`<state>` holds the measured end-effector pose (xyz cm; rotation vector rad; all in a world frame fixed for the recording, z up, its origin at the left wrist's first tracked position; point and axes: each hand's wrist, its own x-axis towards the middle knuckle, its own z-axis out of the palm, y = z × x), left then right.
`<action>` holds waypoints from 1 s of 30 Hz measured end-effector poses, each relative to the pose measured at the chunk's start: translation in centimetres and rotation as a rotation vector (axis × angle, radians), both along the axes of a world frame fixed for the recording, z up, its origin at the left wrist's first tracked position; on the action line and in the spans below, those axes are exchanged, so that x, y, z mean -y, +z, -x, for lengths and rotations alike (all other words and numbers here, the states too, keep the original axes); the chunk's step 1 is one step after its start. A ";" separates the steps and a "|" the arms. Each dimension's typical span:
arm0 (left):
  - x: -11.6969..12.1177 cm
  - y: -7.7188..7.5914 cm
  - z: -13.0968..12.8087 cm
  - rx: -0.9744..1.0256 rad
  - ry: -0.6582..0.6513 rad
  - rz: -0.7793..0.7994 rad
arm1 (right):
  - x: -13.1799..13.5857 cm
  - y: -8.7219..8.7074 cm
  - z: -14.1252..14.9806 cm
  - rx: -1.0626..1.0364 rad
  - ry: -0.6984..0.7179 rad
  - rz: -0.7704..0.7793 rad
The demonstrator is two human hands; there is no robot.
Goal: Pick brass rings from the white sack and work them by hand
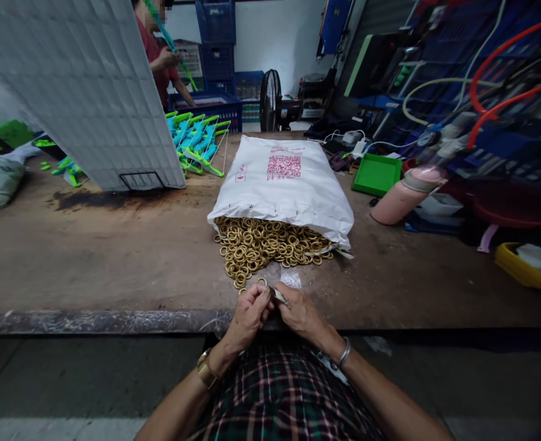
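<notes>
A white sack (283, 184) lies on the brown worktable (91, 257), its open mouth spilling a heap of gold-coloured rings (265, 245) toward me. My left hand (248, 313) and my right hand (300, 311) meet at the table's near edge, both with fingers pinched together. Between them they hold a small clear plastic bag (278, 296). One loose ring (262, 282) lies just beyond my fingertips, and another small clear bag (291, 278) rests on the table beside it.
A large white grid panel (82, 86) leans at the far left. Blue-green plastic parts (197, 142) lie behind it. Another person (163, 55) works at the back. A green tray (377, 174), pink bottle (406, 195), fan (271, 99) and yellow bin (525, 269) stand right.
</notes>
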<state>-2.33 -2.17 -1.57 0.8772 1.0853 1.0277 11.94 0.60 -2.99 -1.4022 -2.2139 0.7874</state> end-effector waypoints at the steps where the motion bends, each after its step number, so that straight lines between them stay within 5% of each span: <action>1: 0.0 0.0 0.0 -0.005 0.000 -0.005 | 0.0 -0.1 0.0 0.010 0.006 0.001; 10: 0.4 0.3 0.1 -0.073 0.007 -0.061 | -0.6 0.9 0.1 0.214 0.018 0.076; 15: 1.6 1.7 0.4 0.106 -0.101 0.018 | -1.7 0.8 0.1 0.349 -0.080 0.056; 22: 1.3 1.7 1.9 0.346 0.130 0.172 | -1.9 0.1 2.5 0.251 -0.118 -0.085; 30: 1.2 1.1 3.0 0.526 0.163 0.299 | -1.8 0.1 3.6 0.252 -0.139 -0.074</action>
